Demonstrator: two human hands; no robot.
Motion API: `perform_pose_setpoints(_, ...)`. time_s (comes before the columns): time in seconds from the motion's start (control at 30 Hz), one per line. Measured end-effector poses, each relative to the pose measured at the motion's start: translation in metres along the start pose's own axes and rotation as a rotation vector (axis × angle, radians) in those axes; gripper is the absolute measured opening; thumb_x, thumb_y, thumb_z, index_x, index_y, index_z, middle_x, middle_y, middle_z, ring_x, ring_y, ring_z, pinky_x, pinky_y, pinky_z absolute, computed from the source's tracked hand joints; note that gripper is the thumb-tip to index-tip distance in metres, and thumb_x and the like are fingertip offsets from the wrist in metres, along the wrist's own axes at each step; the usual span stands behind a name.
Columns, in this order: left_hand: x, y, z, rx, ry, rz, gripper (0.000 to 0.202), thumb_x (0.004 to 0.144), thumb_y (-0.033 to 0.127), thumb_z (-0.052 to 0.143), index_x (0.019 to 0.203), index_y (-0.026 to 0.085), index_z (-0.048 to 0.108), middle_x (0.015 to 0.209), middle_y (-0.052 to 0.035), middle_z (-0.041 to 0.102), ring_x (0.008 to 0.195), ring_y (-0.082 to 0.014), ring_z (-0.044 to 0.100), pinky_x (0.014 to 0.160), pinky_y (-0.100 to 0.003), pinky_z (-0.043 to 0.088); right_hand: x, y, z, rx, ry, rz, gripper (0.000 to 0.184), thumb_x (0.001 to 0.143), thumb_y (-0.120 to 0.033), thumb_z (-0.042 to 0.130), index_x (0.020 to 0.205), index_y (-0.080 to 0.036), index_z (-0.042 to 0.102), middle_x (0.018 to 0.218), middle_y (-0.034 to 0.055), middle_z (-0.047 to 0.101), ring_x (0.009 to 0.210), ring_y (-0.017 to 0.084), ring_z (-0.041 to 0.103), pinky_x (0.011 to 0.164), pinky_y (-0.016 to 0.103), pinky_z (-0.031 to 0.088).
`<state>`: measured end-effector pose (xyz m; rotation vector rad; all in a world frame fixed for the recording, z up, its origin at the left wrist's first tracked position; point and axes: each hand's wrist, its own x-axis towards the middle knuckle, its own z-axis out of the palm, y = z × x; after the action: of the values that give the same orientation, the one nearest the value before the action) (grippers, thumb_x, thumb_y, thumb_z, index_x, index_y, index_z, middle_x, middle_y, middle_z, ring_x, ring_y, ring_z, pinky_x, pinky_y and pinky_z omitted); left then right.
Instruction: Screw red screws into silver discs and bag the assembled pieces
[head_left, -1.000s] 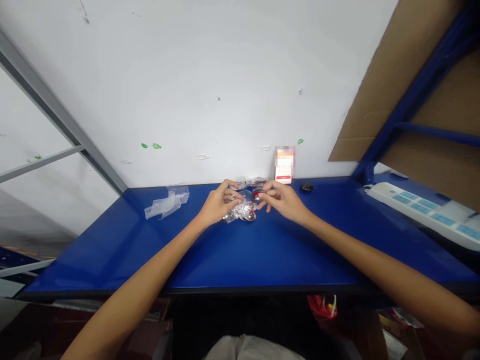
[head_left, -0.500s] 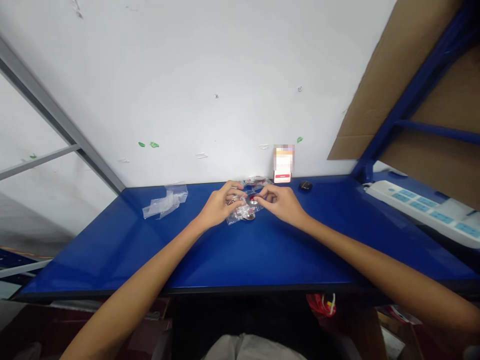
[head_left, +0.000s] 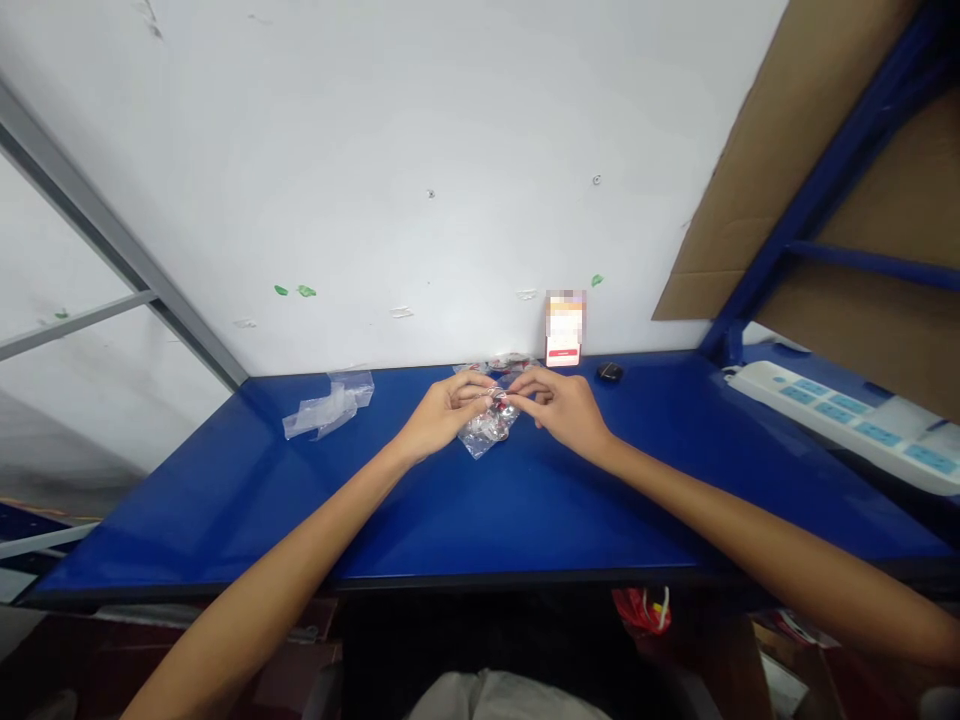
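Note:
My left hand [head_left: 448,410] and my right hand [head_left: 562,405] meet at the middle of the blue table, fingertips almost touching. Between them is a small shiny round metal piece [head_left: 499,399] with red on it, and thumbs and fingers of both hands are closed on its edges. Its exact kind is too small to make out. Just below the fingertips lies a crumpled clear plastic bag [head_left: 478,437] with shiny pieces in or under it. Behind the hands, against the wall, more clear-wrapped shiny pieces [head_left: 514,360] with red marks lie partly hidden.
A phone [head_left: 564,330] with a lit screen leans on the wall, and a small black object [head_left: 609,372] lies right of it. Flattened clear plastic bags [head_left: 330,402] are at the left. A white power strip [head_left: 847,425] lies at the right, beside a blue metal frame [head_left: 814,200].
The round piece has tilted and moved slightly left, from mostly my right hand's hold to between both hands' fingertips. The plastic bag has shifted lower beneath the fingers.

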<state>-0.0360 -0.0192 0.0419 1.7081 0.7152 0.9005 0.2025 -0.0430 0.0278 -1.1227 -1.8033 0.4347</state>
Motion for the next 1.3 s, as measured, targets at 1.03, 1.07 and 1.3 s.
perform_pose_setpoints(1.03, -0.001, -0.016, 0.006, -0.396, -0.098, -0.312, 0.039, 0.091, 0.046, 0.085, 0.112, 0.018, 0.068, 0.111, -0.0107, 0.075, 0.099, -0.0231, 0.076, 0.091, -0.038, 0.06, 0.009, -0.011, -0.017, 0.403, -0.249, 0.189, 0.047, 0.085, -0.03, 0.082, 0.127, -0.024, 0.063, 0.085, -0.0002, 0.075, 0.059, 0.018, 0.073, 0.058, 0.035, 0.066)
perform_pose_setpoints(1.07, -0.002, -0.014, 0.005, -0.372, -0.155, -0.318, 0.042, 0.091, 0.046, 0.085, 0.118, 0.019, 0.068, 0.117, -0.0133, 0.076, 0.105, -0.0262, 0.077, 0.096, -0.043, 0.06, 0.009, -0.012, -0.019, 0.43, -0.252, 0.192, 0.046, 0.085, -0.03, 0.082, 0.126, -0.024, 0.063, 0.086, -0.0002, 0.074, 0.06, 0.018, 0.073, 0.059, 0.035, 0.067)
perform_pose_setpoints(1.3, -0.005, -0.003, -0.002, -0.188, -0.346, -0.25, 0.042, 0.093, 0.046, 0.083, 0.124, 0.019, 0.076, 0.126, -0.0158, 0.075, 0.111, -0.0287, 0.077, 0.1, -0.047, 0.062, 0.007, -0.017, -0.022, 0.415, -0.261, 0.216, 0.042, 0.084, -0.03, 0.083, 0.121, -0.024, 0.064, 0.087, -0.0011, 0.073, 0.061, 0.018, 0.075, 0.057, 0.034, 0.068)
